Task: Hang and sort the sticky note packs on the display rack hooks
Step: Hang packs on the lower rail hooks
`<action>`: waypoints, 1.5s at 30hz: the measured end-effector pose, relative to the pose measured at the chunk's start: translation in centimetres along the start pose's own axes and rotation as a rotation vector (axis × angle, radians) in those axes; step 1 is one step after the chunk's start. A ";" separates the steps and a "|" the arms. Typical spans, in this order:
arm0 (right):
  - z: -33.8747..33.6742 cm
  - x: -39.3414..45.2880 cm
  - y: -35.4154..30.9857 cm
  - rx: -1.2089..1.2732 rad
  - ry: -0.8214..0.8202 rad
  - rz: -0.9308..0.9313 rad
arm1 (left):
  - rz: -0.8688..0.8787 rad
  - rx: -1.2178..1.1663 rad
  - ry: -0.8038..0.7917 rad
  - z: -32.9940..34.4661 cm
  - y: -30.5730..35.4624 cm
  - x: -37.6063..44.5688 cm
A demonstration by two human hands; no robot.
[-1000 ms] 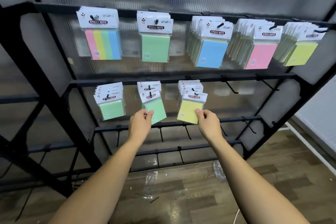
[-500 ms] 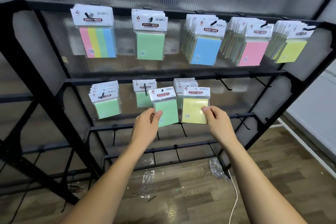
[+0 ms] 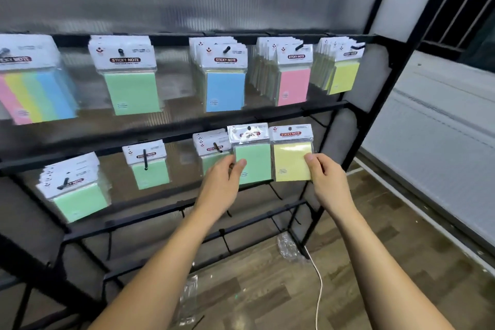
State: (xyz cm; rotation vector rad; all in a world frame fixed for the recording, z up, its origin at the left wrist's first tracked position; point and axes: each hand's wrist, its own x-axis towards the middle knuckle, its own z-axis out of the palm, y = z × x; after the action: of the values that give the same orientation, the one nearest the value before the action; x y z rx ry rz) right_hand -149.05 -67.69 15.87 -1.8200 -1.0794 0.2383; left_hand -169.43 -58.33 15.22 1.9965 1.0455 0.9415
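Green pack (image 3: pixel 253 153): upright, header card up, long axis vertical; left hand (image 3: pixel 222 185) pinches its lower left edge, thumb on front. Yellow pack (image 3: pixel 292 154): upright, same orientation, just right of green; right hand (image 3: pixel 328 182) pinches its lower right corner. Both held in front of rack (image 3: pixel 356 142), 2nd row, off hooks. Behind left grip: hung stack (image 3: pixel 210 146), partly hidden. Far-left multicolour pack (image 3: pixel 34 88) cut off by frame edge, blurred. Top row: green, blue, pink, yellow stacks on hooks.
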 end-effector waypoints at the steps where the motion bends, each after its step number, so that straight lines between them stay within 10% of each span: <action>1: -0.6 0.5 0.3 0.004 0.017 0.006 | 0.008 -0.001 -0.012 0.6 0.5 0.5; 45: -14.8 24.5 6.3 0.270 -0.108 -0.274 | 0.002 0.039 0.325 17.8 15.0 12.5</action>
State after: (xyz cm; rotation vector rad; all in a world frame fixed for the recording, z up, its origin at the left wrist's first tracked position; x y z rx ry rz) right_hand -122.57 -59.42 25.26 -1.4162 -1.2912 0.3049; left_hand -143.93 -58.35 22.07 1.9153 1.2434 1.2854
